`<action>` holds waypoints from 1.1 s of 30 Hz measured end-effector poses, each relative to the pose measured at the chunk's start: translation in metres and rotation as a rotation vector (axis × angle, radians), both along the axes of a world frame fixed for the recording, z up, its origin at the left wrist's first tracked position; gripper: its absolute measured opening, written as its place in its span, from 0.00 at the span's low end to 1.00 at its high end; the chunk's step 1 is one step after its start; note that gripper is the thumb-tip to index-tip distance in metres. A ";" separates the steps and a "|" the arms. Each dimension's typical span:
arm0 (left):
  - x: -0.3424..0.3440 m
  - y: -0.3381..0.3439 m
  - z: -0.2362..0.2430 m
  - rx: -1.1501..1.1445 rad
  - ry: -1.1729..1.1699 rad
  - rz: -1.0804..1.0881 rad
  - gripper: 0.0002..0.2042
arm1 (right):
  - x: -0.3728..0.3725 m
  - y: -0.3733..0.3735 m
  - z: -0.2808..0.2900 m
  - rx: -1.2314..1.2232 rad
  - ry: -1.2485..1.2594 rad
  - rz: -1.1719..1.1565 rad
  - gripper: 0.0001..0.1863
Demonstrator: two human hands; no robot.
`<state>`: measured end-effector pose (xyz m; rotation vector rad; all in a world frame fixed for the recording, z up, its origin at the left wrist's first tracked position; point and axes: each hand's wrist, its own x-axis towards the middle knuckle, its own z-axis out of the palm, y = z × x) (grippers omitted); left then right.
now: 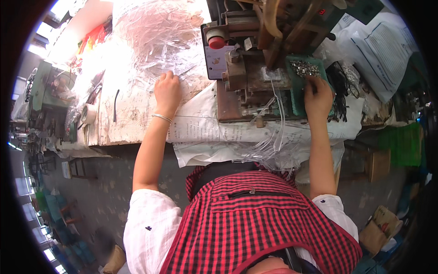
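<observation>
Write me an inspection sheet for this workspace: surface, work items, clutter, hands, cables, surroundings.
Surface: worn, stained wooden bench; printed paper hangs over its front edge.
Work items: bench machine with red button; green tray of small metal pieces; heap of clear strips, more trailing below the machine.
Clutter: tape roll and thin black strip, left.
Hands: left hand at the heap's near edge; right hand at the tray, grip unclear.
Cables: black cord-like bundle right of the tray; purpose unclear.
Surroundings: green crate, right.
</observation>
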<state>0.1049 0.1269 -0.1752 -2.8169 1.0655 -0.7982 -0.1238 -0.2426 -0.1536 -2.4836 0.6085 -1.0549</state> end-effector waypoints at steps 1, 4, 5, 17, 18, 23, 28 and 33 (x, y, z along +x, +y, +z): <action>0.008 0.003 -0.008 -0.046 -0.017 -0.021 0.02 | -0.004 -0.001 0.001 -0.009 -0.034 0.013 0.10; 0.018 0.006 0.007 -0.091 0.003 -0.052 0.03 | -0.017 -0.005 0.006 0.068 -0.086 0.010 0.10; 0.014 0.007 0.023 -0.099 0.025 -0.046 0.04 | -0.022 -0.006 0.008 0.103 -0.090 0.013 0.10; -0.028 0.065 0.016 -0.057 0.470 0.099 0.02 | -0.057 0.030 0.031 0.526 -0.164 0.102 0.08; -0.023 0.066 0.012 -0.056 0.476 0.082 0.02 | -0.045 0.039 0.048 0.501 -0.193 0.209 0.08; -0.032 0.047 0.019 -0.050 0.447 0.058 0.02 | 0.027 0.069 0.079 0.254 -0.343 0.378 0.06; -0.076 0.000 0.033 -1.060 0.788 -0.091 0.07 | 0.031 0.088 0.071 0.438 -0.428 0.351 0.09; -0.113 -0.063 0.138 -1.437 0.603 -0.495 0.06 | 0.035 0.085 0.080 0.680 -0.435 0.452 0.05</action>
